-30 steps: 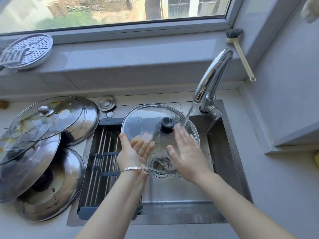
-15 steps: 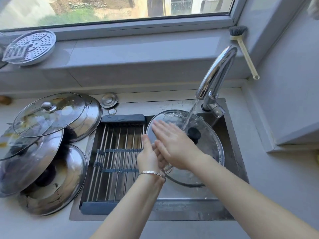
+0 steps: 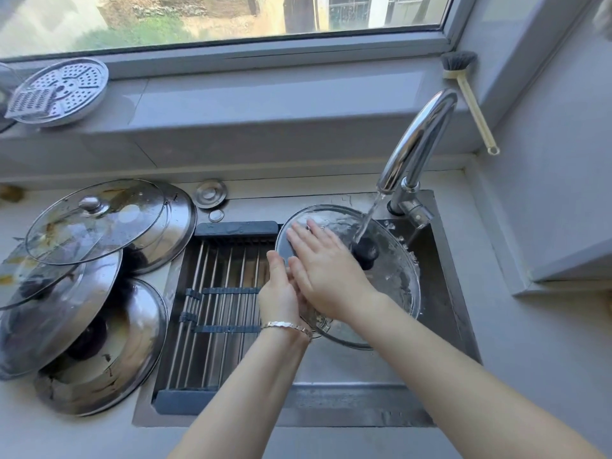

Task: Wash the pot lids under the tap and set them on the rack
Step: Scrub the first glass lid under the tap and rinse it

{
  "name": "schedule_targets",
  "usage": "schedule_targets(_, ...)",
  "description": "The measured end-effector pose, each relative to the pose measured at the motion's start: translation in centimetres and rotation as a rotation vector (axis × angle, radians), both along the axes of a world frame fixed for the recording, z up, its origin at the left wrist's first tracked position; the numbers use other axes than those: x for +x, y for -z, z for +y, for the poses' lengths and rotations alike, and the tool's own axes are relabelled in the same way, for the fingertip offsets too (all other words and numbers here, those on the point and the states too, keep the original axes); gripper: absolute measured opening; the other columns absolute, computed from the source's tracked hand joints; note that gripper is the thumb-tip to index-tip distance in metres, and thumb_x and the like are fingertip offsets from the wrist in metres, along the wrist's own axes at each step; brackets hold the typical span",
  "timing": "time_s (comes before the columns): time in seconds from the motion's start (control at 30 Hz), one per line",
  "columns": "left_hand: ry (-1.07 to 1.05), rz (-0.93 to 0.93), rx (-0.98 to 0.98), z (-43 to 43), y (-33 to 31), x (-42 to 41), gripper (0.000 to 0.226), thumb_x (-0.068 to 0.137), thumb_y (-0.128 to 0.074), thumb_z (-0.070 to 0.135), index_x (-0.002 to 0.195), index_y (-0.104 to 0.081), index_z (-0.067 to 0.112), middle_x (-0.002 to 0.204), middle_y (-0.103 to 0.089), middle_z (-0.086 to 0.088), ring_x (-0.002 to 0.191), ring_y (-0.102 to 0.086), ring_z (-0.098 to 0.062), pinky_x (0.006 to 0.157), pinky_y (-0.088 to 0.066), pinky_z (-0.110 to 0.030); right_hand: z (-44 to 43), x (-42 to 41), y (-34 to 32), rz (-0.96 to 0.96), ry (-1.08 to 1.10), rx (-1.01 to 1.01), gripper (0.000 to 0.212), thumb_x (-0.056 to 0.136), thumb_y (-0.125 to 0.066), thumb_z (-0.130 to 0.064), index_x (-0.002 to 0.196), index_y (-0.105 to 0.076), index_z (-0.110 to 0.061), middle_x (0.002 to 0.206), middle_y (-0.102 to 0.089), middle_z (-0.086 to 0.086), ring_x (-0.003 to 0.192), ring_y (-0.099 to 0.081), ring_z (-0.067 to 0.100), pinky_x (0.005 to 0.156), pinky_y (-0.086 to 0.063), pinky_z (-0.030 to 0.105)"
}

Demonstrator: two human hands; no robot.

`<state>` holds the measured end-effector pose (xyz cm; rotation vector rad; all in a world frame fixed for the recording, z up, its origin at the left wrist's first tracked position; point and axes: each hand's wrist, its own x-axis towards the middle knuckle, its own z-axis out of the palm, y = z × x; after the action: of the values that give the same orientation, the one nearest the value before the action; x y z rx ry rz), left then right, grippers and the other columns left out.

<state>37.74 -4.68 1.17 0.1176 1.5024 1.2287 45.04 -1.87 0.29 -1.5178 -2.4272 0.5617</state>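
Note:
A glass pot lid (image 3: 394,276) with a black knob (image 3: 366,251) is tilted in the sink under the running tap (image 3: 414,147); water falls beside the knob. My left hand (image 3: 280,293) grips the lid's left rim from below. My right hand (image 3: 326,266) lies flat on the lid's upper face, fingers spread and pointing up-left. The roll-up rack (image 3: 215,309) of steel rods spans the sink's left half with nothing on it. Several dirty steel and glass lids (image 3: 96,223) are piled on the counter to the left.
A sink strainer cap (image 3: 210,193) and a small ring (image 3: 216,215) lie behind the rack. A perforated steamer plate (image 3: 59,91) rests on the windowsill at left. A dish brush (image 3: 470,97) leans in the right corner. A raised ledge (image 3: 563,260) bounds the sink's right side.
The lid has shifted from the sink's middle to the right half, under the stream. My right hand moved from the lid's right side onto its upper face and rubs toward the upper left.

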Motion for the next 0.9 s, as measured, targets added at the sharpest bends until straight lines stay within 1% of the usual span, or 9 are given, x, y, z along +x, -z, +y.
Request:
schedule_targets(0.13, -0.02, 0.02, 0.056, 0.2, -0.2, -0.8, 0.04, 0.091, -0.044, 0.048, 0.083, -0.064, 0.014, 0.071, -0.069, 0.003, 0.053, -0.067, -0.003, 0.05, -0.053, -0.017, -2.0, -0.6, 1.0, 0.112, -0.106, 0.116, 0.054, 0.092, -0.026, -0.029, 0.139, -0.043, -0.009, 0.145, -0.042, 0.007, 0.137, -0.034, 0.027, 0.114, -0.014, 0.036)
schedule_targets(0.23, -0.01, 0.003, 0.009, -0.2, 0.5, -1.1, 0.042, 0.09, -0.046, 0.05, 0.078, -0.064, 0.014, 0.065, -0.071, 0.003, 0.053, -0.067, -0.006, 0.054, -0.052, -0.02, -2.7, 0.4, 1.6, 0.164, -0.194, 0.12, 0.048, 0.091, -0.035, -0.024, 0.133, -0.051, -0.006, 0.139, -0.051, 0.009, 0.131, -0.044, 0.028, 0.113, -0.028, 0.039)
schedule_targets(0.33, -0.028, -0.076, -0.036, -0.4, 0.9, -1.6, 0.05, 0.091, -0.042, 0.051, 0.073, -0.059, 0.007, 0.049, -0.066, -0.001, 0.041, -0.063, -0.01, 0.041, -0.051, -0.017, -2.9, 2.4, 0.8, 0.34, -0.232, 0.285, 0.028, 0.082, -0.048, -0.013, 0.094, -0.072, -0.007, 0.102, -0.072, 0.006, 0.095, -0.068, 0.023, 0.082, -0.054, 0.034)
schedule_targets(0.4, -0.004, -0.07, -0.005, -0.5, 1.0, -2.0, 0.053, 0.092, -0.038, 0.05, 0.079, -0.055, 0.002, 0.064, -0.07, -0.011, 0.051, -0.069, -0.016, 0.05, -0.058, -0.025, -2.1, 3.9, 0.1, 0.347, 0.035, 0.384, 0.022, 0.081, -0.05, -0.016, 0.086, -0.071, -0.009, 0.085, -0.07, 0.003, 0.076, -0.066, 0.022, 0.063, -0.051, 0.031)
schedule_targets(0.47, 0.017, -0.029, 0.034, -0.3, 0.6, -2.3, 0.053, 0.093, -0.038, 0.049, 0.079, -0.054, 0.001, 0.067, -0.071, -0.014, 0.056, -0.07, -0.02, 0.056, -0.058, -0.03, -0.9, 4.8, -0.9, 0.311, 0.417, 0.163, 0.029, 0.092, -0.045, -0.033, 0.107, -0.063, -0.015, 0.095, -0.061, 0.004, 0.083, -0.061, 0.024, 0.065, -0.047, 0.03)
schedule_targets(0.53, 0.029, -0.013, 0.056, -0.1, 0.2, -2.3, 0.052, 0.093, -0.039, 0.049, 0.079, -0.054, 0.001, 0.061, -0.071, -0.012, 0.056, -0.071, -0.021, 0.055, -0.058, -0.031, 0.1, 4.9, -0.9, 0.265, 0.555, -0.242, 0.037, 0.095, -0.036, -0.048, 0.112, -0.055, -0.021, 0.102, -0.061, 0.005, 0.093, -0.059, 0.026, 0.075, -0.047, 0.034)
schedule_targets(0.67, 0.042, -0.046, 0.068, 0.2, -0.4, -2.6, 0.053, 0.092, -0.039, 0.05, 0.082, -0.054, 0.0, 0.061, -0.072, -0.011, 0.057, -0.071, -0.021, 0.052, -0.059, -0.029, 1.2, 4.3, -0.4, 0.244, 0.471, -0.241, 0.036, 0.092, -0.042, -0.052, 0.091, -0.053, -0.017, 0.083, -0.064, 0.005, 0.08, -0.058, 0.023, 0.066, -0.04, 0.03)
schedule_targets(0.77, 0.033, -0.071, 0.067, 0.2, -0.2, -3.3, 0.054, 0.091, -0.041, 0.052, 0.082, -0.054, 0.0, 0.061, -0.071, -0.012, 0.056, -0.071, -0.022, 0.048, -0.058, -0.028, 2.0, 5.1, -0.5, 0.605, 0.488, -0.498, 0.032, 0.086, -0.061, -0.042, 0.079, -0.05, -0.012, 0.053, -0.058, -0.001, 0.045, -0.055, 0.011, 0.042, -0.041, 0.022)
schedule_targets(0.9, 0.079, -0.045, 0.049, 0.2, -0.3, -3.8, 0.053, 0.089, -0.043, 0.052, 0.082, -0.054, 0.0, 0.062, -0.072, -0.013, 0.056, -0.071, -0.022, 0.047, -0.058, -0.028, 1.5, 6.5, 0.2, 0.877, 0.434, -0.814, 0.019, 0.09, -0.059, -0.02, 0.08, -0.045, -0.012, 0.069, -0.059, 0.016, 0.043, -0.064, 0.016, 0.035, -0.046, 0.019)
